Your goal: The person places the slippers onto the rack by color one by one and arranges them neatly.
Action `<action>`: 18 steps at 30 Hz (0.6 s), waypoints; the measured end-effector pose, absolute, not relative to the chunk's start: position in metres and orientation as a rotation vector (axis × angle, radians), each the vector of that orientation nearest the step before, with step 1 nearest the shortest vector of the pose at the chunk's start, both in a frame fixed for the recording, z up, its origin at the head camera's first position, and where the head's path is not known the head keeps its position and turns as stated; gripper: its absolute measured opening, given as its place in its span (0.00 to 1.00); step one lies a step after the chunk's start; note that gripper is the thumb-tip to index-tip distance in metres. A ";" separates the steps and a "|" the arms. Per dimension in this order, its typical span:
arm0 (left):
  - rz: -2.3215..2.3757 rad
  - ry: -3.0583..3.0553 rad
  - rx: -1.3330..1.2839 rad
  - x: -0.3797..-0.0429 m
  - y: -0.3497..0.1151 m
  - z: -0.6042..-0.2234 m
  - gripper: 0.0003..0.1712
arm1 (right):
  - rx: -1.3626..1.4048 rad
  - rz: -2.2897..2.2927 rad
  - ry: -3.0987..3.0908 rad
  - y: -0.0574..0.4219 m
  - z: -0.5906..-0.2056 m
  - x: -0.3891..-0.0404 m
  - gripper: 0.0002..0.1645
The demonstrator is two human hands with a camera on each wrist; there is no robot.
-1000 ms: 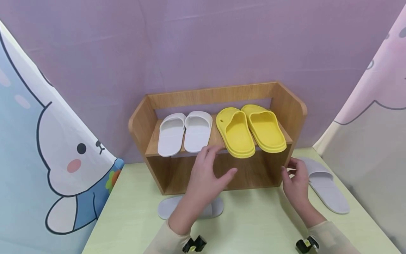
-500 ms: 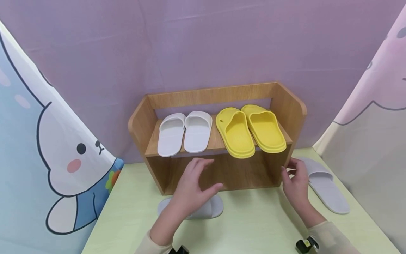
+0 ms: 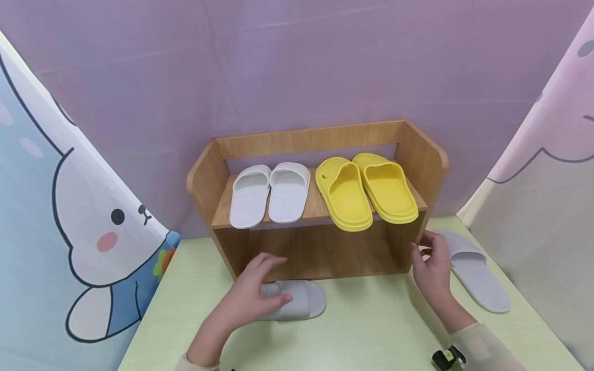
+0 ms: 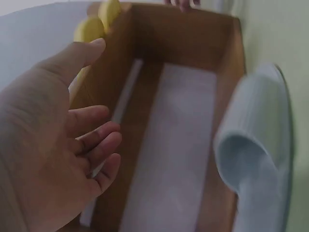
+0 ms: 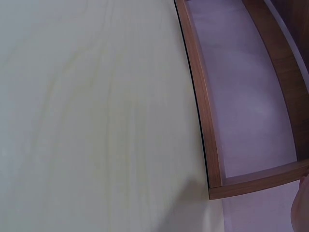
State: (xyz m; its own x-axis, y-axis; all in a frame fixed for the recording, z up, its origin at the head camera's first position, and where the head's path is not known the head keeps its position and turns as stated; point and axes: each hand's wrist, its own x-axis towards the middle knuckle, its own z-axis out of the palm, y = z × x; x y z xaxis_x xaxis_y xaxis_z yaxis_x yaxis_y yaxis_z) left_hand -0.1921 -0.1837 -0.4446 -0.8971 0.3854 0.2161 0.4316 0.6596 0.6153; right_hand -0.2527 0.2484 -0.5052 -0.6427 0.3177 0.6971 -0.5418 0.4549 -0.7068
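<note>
In the head view my left hand (image 3: 246, 299) hovers over the left end of a grey slipper (image 3: 301, 301), fingers spread and holding nothing. That slipper lies sideways in front of a wooden shoe rack (image 3: 311, 142); my hand hides its left end. The left wrist view shows the hand (image 4: 46, 140) beside the slipper's strap (image 4: 263, 111), apart from it. My right hand (image 3: 433, 268) grips the front edge of the rack's right side panel. Only a bit of that hand (image 5: 300, 210) shows in the right wrist view. A second grey slipper (image 3: 480, 278) lies right of it.
On the rack's upper shelf stand a white slipper (image 3: 250, 201), another white slipper (image 3: 289, 198), and two yellow clogs, the left clog (image 3: 350, 201) and the right clog (image 3: 390, 193). A pale green table (image 3: 352, 330) carries the rack. A purple curtain (image 3: 315, 67) hangs behind.
My left hand has moved down and left, from in front of the upper shelf to over the grey slipper. The right hand stays at the rack's side; the shoes have not moved.
</note>
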 end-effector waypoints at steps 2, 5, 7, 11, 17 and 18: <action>-1.050 -2.830 -0.677 -0.192 -0.193 -0.451 0.45 | 0.186 1.297 -1.872 0.248 -0.505 -0.253 0.20; -1.035 -2.876 -0.656 -0.193 -0.204 -0.461 0.45 | 0.184 1.293 -1.874 0.248 -0.505 -0.252 0.20; -1.018 -2.902 -0.646 -0.193 -0.210 -0.467 0.45 | 0.186 1.290 -1.874 0.249 -0.505 -0.253 0.20; -0.984 -2.934 -0.631 -0.192 -0.220 -0.478 0.46 | 0.187 1.271 -1.883 0.252 -0.512 -0.257 0.20; -0.945 -2.930 -0.635 -0.195 -0.232 -0.495 0.46 | 0.174 1.258 -1.897 0.259 -0.527 -0.267 0.21; -0.937 -2.931 -0.635 -0.195 -0.234 -0.497 0.46 | 0.174 1.258 -1.897 0.259 -0.528 -0.268 0.21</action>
